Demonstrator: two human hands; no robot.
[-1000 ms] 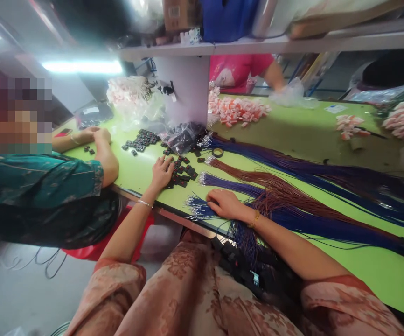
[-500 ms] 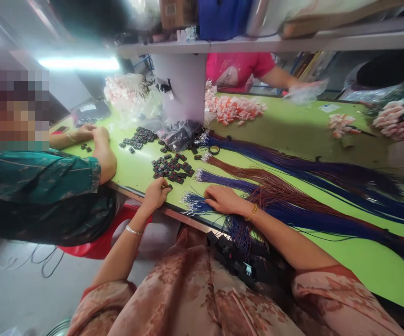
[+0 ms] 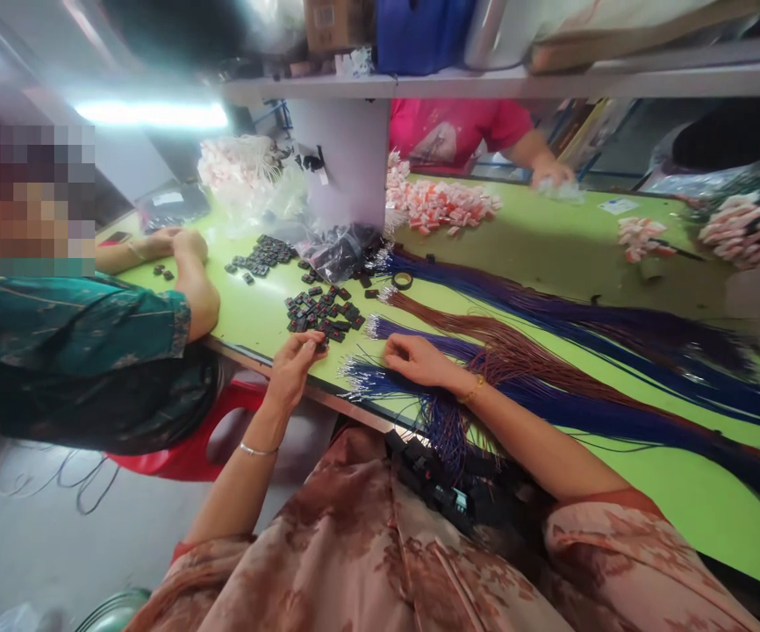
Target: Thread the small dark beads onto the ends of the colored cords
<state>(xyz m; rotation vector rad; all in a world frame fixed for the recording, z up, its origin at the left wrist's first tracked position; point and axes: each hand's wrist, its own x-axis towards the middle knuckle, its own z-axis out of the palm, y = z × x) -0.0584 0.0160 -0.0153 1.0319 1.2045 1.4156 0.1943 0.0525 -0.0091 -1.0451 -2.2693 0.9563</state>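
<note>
My left hand [image 3: 296,362] hovers at the near edge of the green table [image 3: 551,254], its fingers pinched on a small black connector housing. Just beyond it lies a pile of black connector housings [image 3: 323,312]. My right hand [image 3: 416,360] rests curled on the stripped ends of a blue wire bundle [image 3: 380,377], fingers closed over the wires. Brown wires [image 3: 485,338] and purple wires [image 3: 419,338] run off to the right beside it. Finished black connectors with wires [image 3: 446,491] hang in my lap.
A person in a teal sleeve [image 3: 77,342] sits at my left with arms on the table near more black housings [image 3: 261,254]. A person in a pink shirt [image 3: 452,132] works opposite, by orange-white parts [image 3: 442,206]. A grey post [image 3: 347,167] holds a shelf.
My left hand left the pile of housings and drew back to the table's edge, pinching one piece. My right hand stayed on the blue wire ends, shifting slightly up.
</note>
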